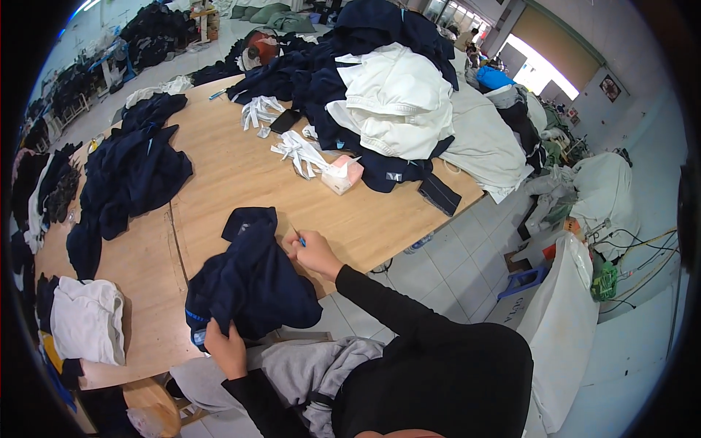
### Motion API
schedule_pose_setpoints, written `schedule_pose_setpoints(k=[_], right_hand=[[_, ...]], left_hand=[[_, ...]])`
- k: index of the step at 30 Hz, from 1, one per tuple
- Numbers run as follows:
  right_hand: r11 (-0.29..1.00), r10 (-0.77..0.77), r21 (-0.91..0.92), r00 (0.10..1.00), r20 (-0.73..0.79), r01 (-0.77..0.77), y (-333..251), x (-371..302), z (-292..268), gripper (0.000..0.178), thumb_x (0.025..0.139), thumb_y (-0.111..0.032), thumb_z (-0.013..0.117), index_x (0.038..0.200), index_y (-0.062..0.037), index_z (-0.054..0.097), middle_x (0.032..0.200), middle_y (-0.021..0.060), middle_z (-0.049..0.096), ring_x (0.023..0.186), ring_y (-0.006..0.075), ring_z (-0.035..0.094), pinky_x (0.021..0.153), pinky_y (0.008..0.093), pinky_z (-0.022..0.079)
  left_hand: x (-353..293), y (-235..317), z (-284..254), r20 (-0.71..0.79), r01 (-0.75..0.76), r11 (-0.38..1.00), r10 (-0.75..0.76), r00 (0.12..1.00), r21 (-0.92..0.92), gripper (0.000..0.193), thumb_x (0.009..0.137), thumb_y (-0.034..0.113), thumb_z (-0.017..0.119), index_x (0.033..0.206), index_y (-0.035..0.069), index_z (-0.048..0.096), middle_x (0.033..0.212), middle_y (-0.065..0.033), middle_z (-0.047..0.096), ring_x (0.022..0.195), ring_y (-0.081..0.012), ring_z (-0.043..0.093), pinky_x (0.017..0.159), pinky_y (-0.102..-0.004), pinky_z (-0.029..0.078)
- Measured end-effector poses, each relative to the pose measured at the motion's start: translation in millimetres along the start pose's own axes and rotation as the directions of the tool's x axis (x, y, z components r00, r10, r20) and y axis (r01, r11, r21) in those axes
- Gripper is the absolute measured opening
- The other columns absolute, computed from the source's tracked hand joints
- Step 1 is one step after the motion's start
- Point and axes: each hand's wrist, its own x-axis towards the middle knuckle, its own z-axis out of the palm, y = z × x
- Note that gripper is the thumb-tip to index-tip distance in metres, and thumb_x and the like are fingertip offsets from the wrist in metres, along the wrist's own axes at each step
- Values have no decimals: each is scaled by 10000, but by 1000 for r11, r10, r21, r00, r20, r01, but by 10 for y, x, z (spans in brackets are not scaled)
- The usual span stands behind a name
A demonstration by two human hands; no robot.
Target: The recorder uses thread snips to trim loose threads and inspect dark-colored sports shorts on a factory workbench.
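Note:
A navy blue garment [252,281] lies bunched at the near edge of the wooden table, partly hanging over it. My left hand [226,349] pinches its lower hem, by a light blue label or strip. Just beyond the garment's right side, my right hand [315,253] closes round a small thin tool [301,240] with a blue part and a narrow pointed tip; its exact kind is hard to make out. The tip points away from me, above the tabletop and apart from the cloth as far as I can see.
The wooden table [219,171] carries a tall pile of navy and white garments [398,95], white strips [299,152], a dark phone [285,121] and a pink-white box [342,174]. More navy garments [135,171] lie left, above a folded white one [87,319].

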Motion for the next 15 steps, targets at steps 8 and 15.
schedule_pose_setpoints(k=[8, 15], right_hand=[[957, -256, -136, 966, 22, 257, -137, -268, 200, 171, 1058, -156, 687, 1072, -5, 766, 941, 41, 773, 820, 121, 700, 764, 294, 545], [931, -361, 98, 843, 399, 353, -793, -757, 482, 306, 900, -237, 886, 1007, 5, 734, 880, 32, 705, 756, 90, 580, 666, 275, 485]], left_hand=[[38, 209, -104, -59, 69, 841, -119, 991, -537, 477, 1062, 146, 701, 1453, -100, 581, 1336, -158, 720, 1151, -236, 675, 1049, -342, 506], [-217, 751, 169, 158, 104, 659, 24, 987, -745, 670, 1090, 9, 579, 1690, -4, 281, 1251, -139, 674, 1092, -170, 640, 973, -261, 489]])
